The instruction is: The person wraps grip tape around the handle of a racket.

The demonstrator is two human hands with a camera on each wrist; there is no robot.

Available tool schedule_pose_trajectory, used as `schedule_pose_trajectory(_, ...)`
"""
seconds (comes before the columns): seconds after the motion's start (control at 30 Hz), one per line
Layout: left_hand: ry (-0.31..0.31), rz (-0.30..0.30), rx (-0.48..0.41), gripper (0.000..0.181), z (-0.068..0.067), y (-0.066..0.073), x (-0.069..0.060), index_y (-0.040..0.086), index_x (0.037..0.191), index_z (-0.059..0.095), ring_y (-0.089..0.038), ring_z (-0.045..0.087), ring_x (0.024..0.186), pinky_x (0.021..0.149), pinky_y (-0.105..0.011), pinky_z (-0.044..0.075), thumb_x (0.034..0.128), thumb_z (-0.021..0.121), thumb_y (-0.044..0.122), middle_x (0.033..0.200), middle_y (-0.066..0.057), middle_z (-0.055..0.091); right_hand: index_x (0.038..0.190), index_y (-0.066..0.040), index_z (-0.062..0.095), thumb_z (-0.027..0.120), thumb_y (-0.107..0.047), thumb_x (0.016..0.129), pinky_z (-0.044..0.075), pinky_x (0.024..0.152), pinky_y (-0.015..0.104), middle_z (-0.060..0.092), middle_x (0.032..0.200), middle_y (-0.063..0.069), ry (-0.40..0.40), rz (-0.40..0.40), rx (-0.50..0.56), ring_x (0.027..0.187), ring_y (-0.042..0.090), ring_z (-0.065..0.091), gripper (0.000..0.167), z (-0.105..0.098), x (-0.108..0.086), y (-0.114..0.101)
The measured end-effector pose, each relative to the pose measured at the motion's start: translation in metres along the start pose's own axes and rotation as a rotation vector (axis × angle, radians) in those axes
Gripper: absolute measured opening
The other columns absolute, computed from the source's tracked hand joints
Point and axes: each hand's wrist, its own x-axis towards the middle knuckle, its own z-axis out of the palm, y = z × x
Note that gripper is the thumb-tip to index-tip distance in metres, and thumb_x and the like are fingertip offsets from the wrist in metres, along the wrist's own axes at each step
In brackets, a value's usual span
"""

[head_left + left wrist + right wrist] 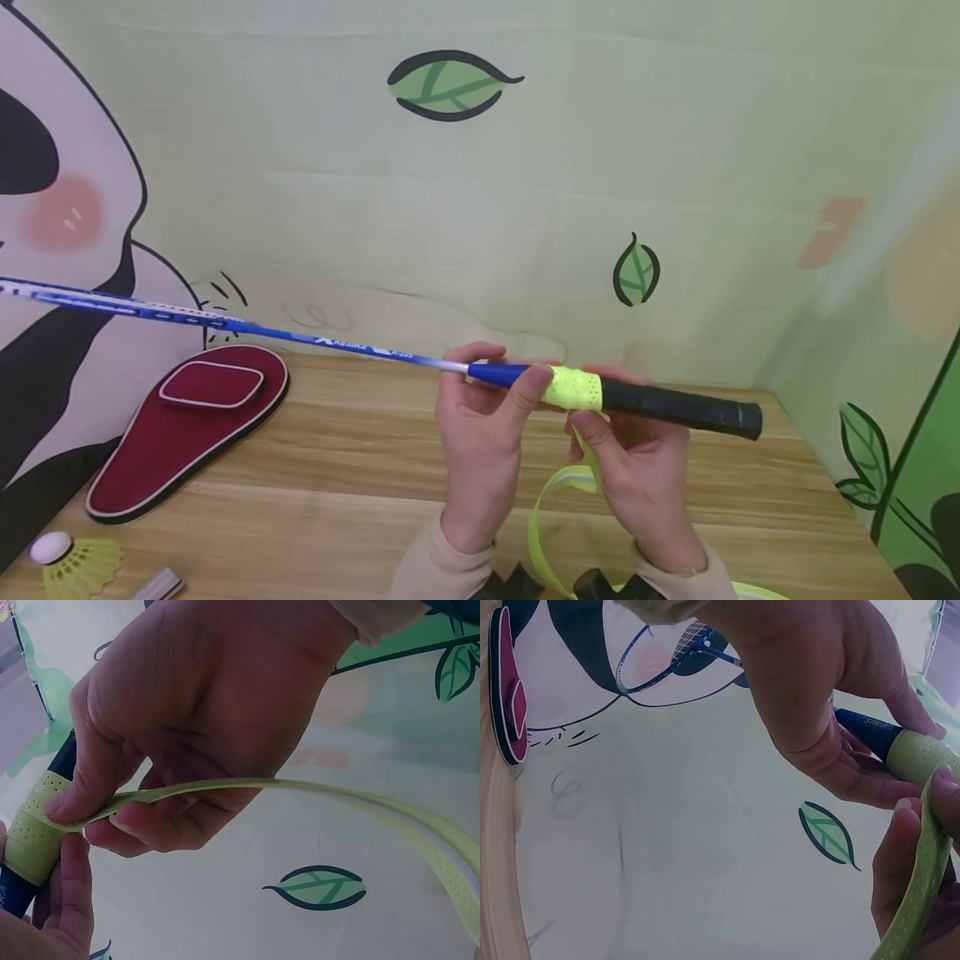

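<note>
We see the badminton racket (352,344) held up above the wooden table (337,467), stretching from the left side of the head view to its black handle (678,406) on the right. The left hand (480,446) grips it around the blue cone (491,373), thumb resting near the edge of the wrapped yellow tape (576,390); we judge that this steadies the racket while leaving most of the handle free. The right hand (648,475) pinches the loose strip (535,533) between thumb and fingers just below the wrapped part, probably to control it close to where it meets the handle. The rest of the strip curls slackly down toward the near side. The maroon case (213,442) lies far left on the table and the yellow shuttlecock (78,565) near left, perhaps placed there to leave us working room.
</note>
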Motion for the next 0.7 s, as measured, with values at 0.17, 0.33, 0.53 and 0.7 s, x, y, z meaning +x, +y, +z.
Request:
schedule_pose_trajectory(0.17,-0.05,-0.031,-0.039,0.046,-0.001,0.001,0.001,0.007,0.118,0.041,-0.02,0.066,0.088,0.081,-0.032,0.057,0.0868,0.074,0.011,0.096,-0.008,0.069,0.119,0.014,0.054,0.058,0.022,0.085,0.05,0.046,0.024,0.065,0.094,0.01,0.012,0.009,0.009,0.061,0.017,0.058,0.036,0.002,-0.001,-0.001)
schedule_pose_trajectory(0.33,-0.231,0.028,-0.209,0.059,0.001,0.001,0.002,0.014,0.132,0.029,-0.035,0.059,0.114,0.105,-0.047,0.043,0.0885,0.063,-0.007,0.117,-0.016,0.063,0.115,0.014,0.055,0.054,0.02,0.088,0.048,0.041,0.026,0.062,0.078,0.01,0.036,0.031,-0.039,0.053,0.017,0.055,0.028,0.004,-0.002,-0.003)
schedule_pose_trajectory(0.53,-0.296,0.126,-0.15,0.06,-0.001,0.001,0.003,0.01,0.135,0.024,-0.036,0.063,0.108,0.096,-0.038,0.051,0.0906,0.058,-0.012,0.113,-0.014,0.063,0.112,0.009,0.057,0.057,0.009,0.093,0.047,0.04,0.029,0.06,0.07,0.011,0.022,0.166,-0.197,0.048,0.019,0.054,0.019,0.003,-0.003,-0.011)
schedule_pose_trajectory(0.7,-0.256,0.123,-0.097,0.058,-0.002,0.003,0.003,0.009,0.134,0.026,-0.038,0.064,0.105,0.092,-0.037,0.053,0.091,0.061,-0.008,0.112,-0.015,0.065,0.116,0.01,0.055,0.061,0.009,0.091,0.05,0.042,0.029,0.06,0.072,0.011,0.006,0.182,-0.223,0.052,0.019,0.056,0.026,0.002,-0.001,-0.012)
